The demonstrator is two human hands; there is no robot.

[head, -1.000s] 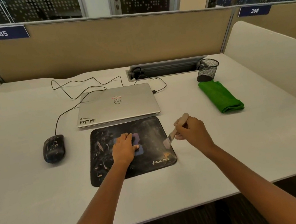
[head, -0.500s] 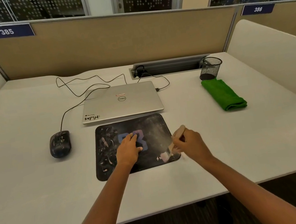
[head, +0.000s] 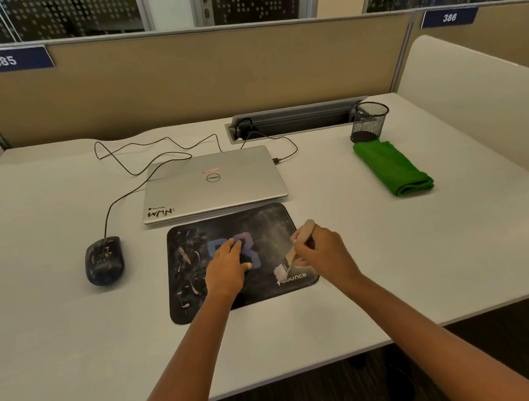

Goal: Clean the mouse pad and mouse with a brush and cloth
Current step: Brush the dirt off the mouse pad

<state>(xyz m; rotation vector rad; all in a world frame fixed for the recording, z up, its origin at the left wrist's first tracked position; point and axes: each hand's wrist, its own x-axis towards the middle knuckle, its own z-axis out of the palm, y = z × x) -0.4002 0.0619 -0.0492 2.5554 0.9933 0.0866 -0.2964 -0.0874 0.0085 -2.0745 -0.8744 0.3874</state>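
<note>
A dark printed mouse pad (head: 260,228) lies on the white desk in front of the laptop. My left hand (head: 225,270) presses flat on the pad's middle, fingers spread over the blue logo. My right hand (head: 321,250) grips a small wooden-handled brush (head: 297,243) at the pad's right side, with its pale bristles touching the pad near the printed lettering. A black wired mouse (head: 103,260) sits on the desk to the left of the pad. A folded green cloth (head: 391,168) lies at the right, apart from both hands.
A closed silver laptop (head: 211,182) sits just behind the pad, with cables trailing to a desk cable port (head: 295,119). A black mesh pen cup (head: 369,121) stands behind the cloth. Beige partition panels (head: 188,77) wall off the back and sides of the desk.
The brush swept down toward the pad's lower right corner, then came back up slightly. My left hand stayed pressed on the pad. The camera view shifted a little.
</note>
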